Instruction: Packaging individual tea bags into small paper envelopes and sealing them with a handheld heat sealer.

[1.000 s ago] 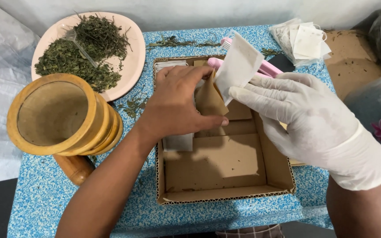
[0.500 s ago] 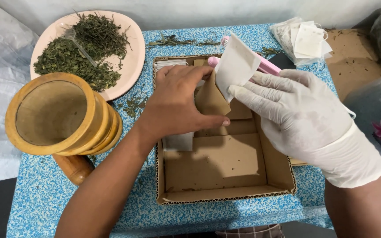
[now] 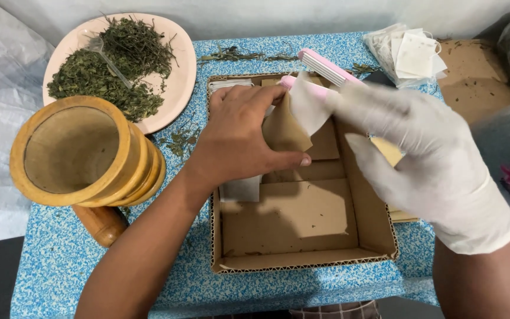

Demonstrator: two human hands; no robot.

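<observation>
Well out to the left of where we grip stands a wooden mortar (image 3: 75, 156), tipped toward us so its hollow shows, with a wooden pestle (image 3: 100, 224) lying under it on the blue speckled table (image 3: 60, 272). Beyond the mortar, up and left of our bare hand, a pale pink plate (image 3: 178, 82) carries dried green herbs (image 3: 104, 74) and a clear plastic spoon (image 3: 104, 53). Our left hand (image 3: 237, 139) reaches into a shallow cardboard box (image 3: 302, 263), its fingers and thumb closed on a brown paper pouch (image 3: 284, 130) that stands upright between thumb and fingertips. Just under that hand a small white tea bag (image 3: 240, 190) lies flat on the box floor. Right against the pouch's upper edge, our gloved right hand (image 3: 426, 159) pinches a white tea bag (image 3: 308, 106) and holds it at the pouch's mouth (the glove is blurred, so how far the bag has gone in we cannot tell). Just behind this grip a pink heat sealer (image 3: 326, 68) rests across the box's far rim. Further right and beyond, a clear bag of empty white tea bags (image 3: 408, 53) sits on the table corner.
</observation>
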